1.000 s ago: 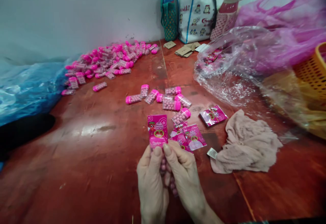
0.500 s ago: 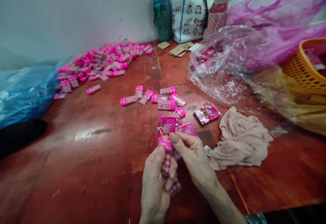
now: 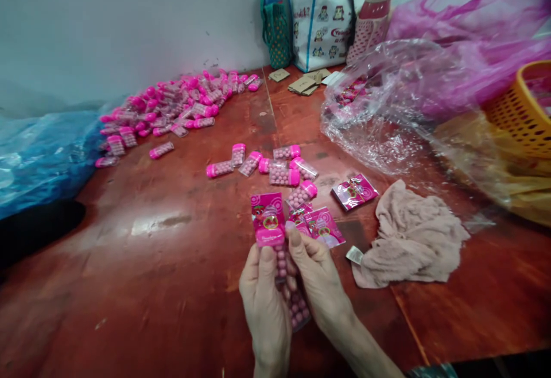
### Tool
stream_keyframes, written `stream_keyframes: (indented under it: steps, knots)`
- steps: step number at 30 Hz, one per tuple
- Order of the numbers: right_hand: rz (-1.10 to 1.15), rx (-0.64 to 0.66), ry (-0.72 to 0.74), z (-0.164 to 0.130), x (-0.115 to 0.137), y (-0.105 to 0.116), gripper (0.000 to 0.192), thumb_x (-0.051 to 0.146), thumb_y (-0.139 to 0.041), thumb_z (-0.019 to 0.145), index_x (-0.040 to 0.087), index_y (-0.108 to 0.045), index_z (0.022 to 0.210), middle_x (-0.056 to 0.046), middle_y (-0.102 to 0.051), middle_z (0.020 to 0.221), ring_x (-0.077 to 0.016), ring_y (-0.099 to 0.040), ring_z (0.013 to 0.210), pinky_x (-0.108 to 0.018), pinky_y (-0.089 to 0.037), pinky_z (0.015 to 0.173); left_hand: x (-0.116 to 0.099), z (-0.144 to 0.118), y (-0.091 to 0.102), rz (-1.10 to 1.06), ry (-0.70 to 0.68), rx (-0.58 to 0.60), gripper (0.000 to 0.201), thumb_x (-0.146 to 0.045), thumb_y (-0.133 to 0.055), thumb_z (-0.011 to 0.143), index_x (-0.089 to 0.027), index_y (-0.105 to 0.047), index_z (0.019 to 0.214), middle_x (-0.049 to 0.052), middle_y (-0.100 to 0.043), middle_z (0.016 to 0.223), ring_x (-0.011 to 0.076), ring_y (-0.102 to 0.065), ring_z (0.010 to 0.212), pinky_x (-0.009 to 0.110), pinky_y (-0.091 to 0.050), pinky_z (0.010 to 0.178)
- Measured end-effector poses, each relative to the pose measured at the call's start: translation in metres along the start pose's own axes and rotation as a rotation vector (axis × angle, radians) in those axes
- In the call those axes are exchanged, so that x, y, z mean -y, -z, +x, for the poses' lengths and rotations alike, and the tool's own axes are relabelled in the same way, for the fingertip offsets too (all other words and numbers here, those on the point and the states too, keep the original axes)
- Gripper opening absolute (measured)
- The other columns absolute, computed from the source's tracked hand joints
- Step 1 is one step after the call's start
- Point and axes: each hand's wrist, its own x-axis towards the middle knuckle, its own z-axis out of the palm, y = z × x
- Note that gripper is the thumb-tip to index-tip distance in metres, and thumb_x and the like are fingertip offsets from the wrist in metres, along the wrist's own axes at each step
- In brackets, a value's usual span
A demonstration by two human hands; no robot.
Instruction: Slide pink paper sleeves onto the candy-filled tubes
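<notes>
My left hand (image 3: 263,303) and my right hand (image 3: 319,286) both grip one clear candy tube (image 3: 282,264) filled with small pink balls. A pink printed label (image 3: 267,218) stands over its upper end, pinched between both thumbs. A second tube of pink balls (image 3: 299,308) lies under my palms. Just beyond my fingers lie more loose pink labels (image 3: 323,226) on the red table (image 3: 172,263). Further out sit several filled tubes with pink caps (image 3: 282,174).
A big heap of pink-capped tubes (image 3: 172,105) lies at the far left by the wall. A beige cloth (image 3: 415,237), another label pack (image 3: 355,190), clear plastic bags (image 3: 387,114), an orange basket (image 3: 523,111) and tote bags (image 3: 322,22) are on the right and back. Blue plastic (image 3: 38,154) covers the left edge.
The labelled tube shifted right and then back to the left between my hands. My right hand drew back in beside my left, and the view shifted slightly.
</notes>
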Motion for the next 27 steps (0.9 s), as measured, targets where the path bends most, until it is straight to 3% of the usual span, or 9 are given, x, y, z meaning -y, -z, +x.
stream_keyframes:
  steps: [2, 4, 5, 8, 11, 15, 19, 25, 27]
  knots:
    - [-0.157, -0.033, 0.119, -0.002, 0.001, -0.003, 0.031, 0.043, -0.059, 0.08, 0.019, -0.061, 0.101, -0.003, -0.065, 0.088, -0.0142, -0.062, 0.079, -0.024, -0.051, 0.071, -0.001, 0.005, 0.002, -0.079, -0.077, -0.051, 0.017, -0.033, -0.067, 0.073, -0.017, -0.064, 0.074, -0.001, -0.065, 0.063, 0.0075, -0.059, 0.054, 0.016, -0.048, 0.055]
    - [-0.367, -0.092, 0.214, -0.007, -0.001, -0.01, 0.044, 0.036, -0.065, 0.076, 0.02, -0.055, 0.116, -0.008, -0.057, 0.116, -0.0208, -0.052, 0.108, -0.032, -0.043, 0.092, -0.003, 0.008, 0.004, -0.139, -0.095, -0.054, 0.016, -0.032, -0.068, 0.071, -0.017, -0.066, 0.078, 0.001, -0.068, 0.072, 0.0102, -0.062, 0.065, 0.018, -0.05, 0.063]
    - [-0.452, -0.107, 0.237, -0.009, -0.002, -0.014, 0.042, 0.033, -0.065, 0.077, 0.019, -0.054, 0.116, -0.009, -0.055, 0.118, -0.0222, -0.05, 0.11, -0.033, -0.041, 0.094, -0.005, 0.009, 0.006, -0.16, -0.073, -0.042, 0.016, -0.031, -0.068, 0.072, -0.017, -0.067, 0.078, 0.001, -0.068, 0.073, 0.0103, -0.062, 0.065, 0.019, -0.051, 0.064]
    - [-0.527, -0.038, 0.181, -0.014, -0.005, -0.021, 0.02, 0.03, -0.051, 0.086, 0.018, -0.058, 0.1, -0.007, -0.061, 0.097, -0.0201, -0.058, 0.092, -0.032, -0.045, 0.082, -0.009, 0.009, 0.01, -0.185, 0.015, 0.002, 0.012, -0.029, -0.067, 0.073, -0.017, -0.067, 0.075, 0.0, -0.067, 0.07, 0.0104, -0.061, 0.064, 0.021, -0.05, 0.066]
    - [-0.554, 0.029, 0.069, -0.014, -0.001, -0.014, 0.018, 0.031, -0.044, 0.089, 0.018, -0.056, 0.094, -0.004, -0.062, 0.083, -0.0193, -0.059, 0.082, -0.03, -0.046, 0.073, -0.016, 0.012, 0.016, -0.091, 0.006, 0.091, 0.018, -0.033, -0.066, 0.073, -0.017, -0.069, 0.08, 0.001, -0.067, 0.071, 0.0108, -0.06, 0.063, 0.021, -0.05, 0.065]
    - [-0.7, 0.153, 0.044, -0.018, 0.015, 0.003, 0.027, 0.028, -0.046, 0.087, 0.021, -0.051, 0.113, -0.006, -0.062, 0.099, -0.0202, -0.058, 0.09, -0.03, -0.044, 0.078, -0.036, 0.023, 0.022, 0.145, 0.01, 0.297, 0.027, -0.034, -0.071, 0.068, -0.016, -0.069, 0.089, 0.002, -0.068, 0.073, 0.0099, -0.057, 0.055, 0.022, -0.049, 0.061]
    - [-0.736, 0.346, 0.106, -0.028, 0.028, 0.005, 0.036, 0.019, -0.05, 0.083, 0.025, -0.049, 0.118, -0.004, -0.061, 0.106, -0.019, -0.057, 0.092, -0.027, -0.042, 0.077, -0.058, 0.025, 0.017, 0.3, 0.034, 0.298, 0.023, -0.033, -0.067, 0.072, -0.011, -0.071, 0.069, 0.007, -0.069, 0.068, 0.0163, -0.062, 0.065, 0.027, -0.05, 0.069]
    - [-0.659, 0.351, 0.121, -0.028, 0.026, -0.005, 0.004, 0.021, -0.056, 0.078, 0.019, -0.058, 0.08, 0.002, -0.054, 0.067, -0.012, -0.048, 0.059, -0.021, -0.035, 0.054, -0.06, 0.011, 0.007, 0.235, 0.204, 0.364, 0.027, -0.033, -0.056, 0.081, -0.012, -0.071, 0.073, 0.01, -0.071, 0.078, 0.0231, -0.066, 0.08, 0.037, -0.048, 0.082]
    - [-0.643, 0.309, 0.126, -0.027, 0.023, -0.007, 0.014, 0.018, -0.054, 0.076, 0.019, -0.048, 0.063, 0.005, -0.042, 0.058, -0.0093, -0.04, 0.053, -0.021, -0.03, 0.049, -0.054, 0.007, 0.006, 0.212, 0.232, 0.378, 0.026, -0.03, -0.054, 0.083, -0.013, -0.071, 0.074, 0.01, -0.072, 0.079, 0.0243, -0.066, 0.084, 0.039, -0.046, 0.085]
